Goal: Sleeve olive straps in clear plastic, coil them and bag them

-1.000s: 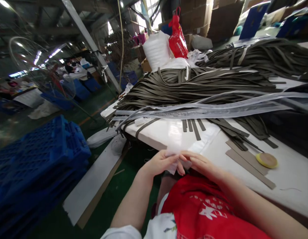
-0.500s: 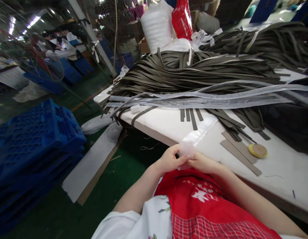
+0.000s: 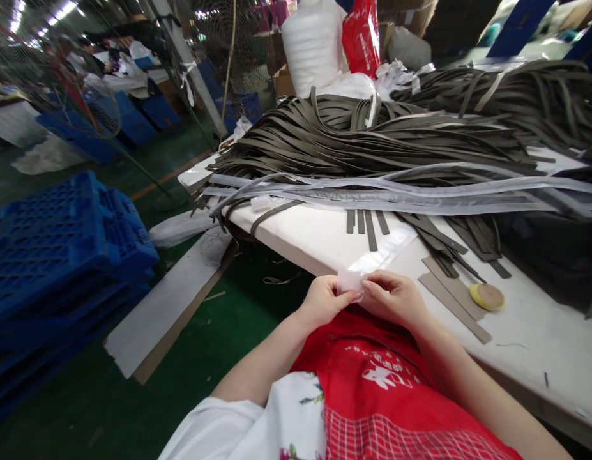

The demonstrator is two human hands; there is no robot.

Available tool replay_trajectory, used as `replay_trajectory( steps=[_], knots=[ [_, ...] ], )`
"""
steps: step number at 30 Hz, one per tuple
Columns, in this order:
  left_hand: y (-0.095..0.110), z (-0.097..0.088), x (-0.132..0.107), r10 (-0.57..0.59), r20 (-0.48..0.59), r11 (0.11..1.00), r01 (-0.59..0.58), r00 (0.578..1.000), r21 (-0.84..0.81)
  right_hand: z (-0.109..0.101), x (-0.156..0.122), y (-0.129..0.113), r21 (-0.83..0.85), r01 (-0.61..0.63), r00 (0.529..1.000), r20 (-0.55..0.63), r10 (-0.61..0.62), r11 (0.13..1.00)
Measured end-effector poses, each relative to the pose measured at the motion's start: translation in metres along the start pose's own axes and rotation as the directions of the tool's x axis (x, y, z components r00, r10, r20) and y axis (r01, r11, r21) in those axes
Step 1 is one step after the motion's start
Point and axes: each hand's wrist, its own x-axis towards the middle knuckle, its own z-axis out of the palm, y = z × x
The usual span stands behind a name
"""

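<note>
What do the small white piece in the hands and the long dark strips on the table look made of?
Small white piece: probably thin plastic film, though paper is possible; it looks pale and slightly translucent. Long dark strips: perhaps rubber or coated webbing, matte with faint sheen, judging by their smooth curves.

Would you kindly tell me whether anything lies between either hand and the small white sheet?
Nothing visible does: the left hand grips the small white sheet, and the right hand holds its right edge.
</note>
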Motion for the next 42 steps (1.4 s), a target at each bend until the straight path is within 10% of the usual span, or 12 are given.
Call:
replay_trajectory(
  steps=[10, 17, 26, 34, 42],
  knots=[
    [-0.006, 0.002, -0.004, -0.065, 0.171, 0.996, 0.053, 0.983, 0.075, 0.004, 0.001, 0.009, 0.248, -0.159, 0.984, 0.12, 0.132, 0.956],
    [-0.008, 0.011, -0.005, 0.091, 0.0, 0.996, -0.091, 0.996, 0.013, 0.012, 0.001, 0.002, 0.648, -0.4, 0.909, 0.189, 0.372, 0.648],
    [0.0, 0.008, -0.011, 0.168, 0.051, 0.986, -0.167, 0.984, -0.026, 0.001, 0.0, 0.001, 0.23, -0.116, 0.978, -0.144, 0.152, 0.966],
    [0.001, 0.013, -0.009, 0.1, 0.069, 0.959, -0.078, 0.993, -0.271, 0.0, -0.003, -0.009, 0.199, -0.016, 0.973, -0.221, 0.061, 0.98],
    [0.006, 0.014, -0.008, 0.271, 0.004, 0.959, -0.271, 0.962, 0.086, -0.002, 0.003, -0.001, 0.297, -0.009, 0.962, -0.259, 0.09, 0.955]
  ],
)
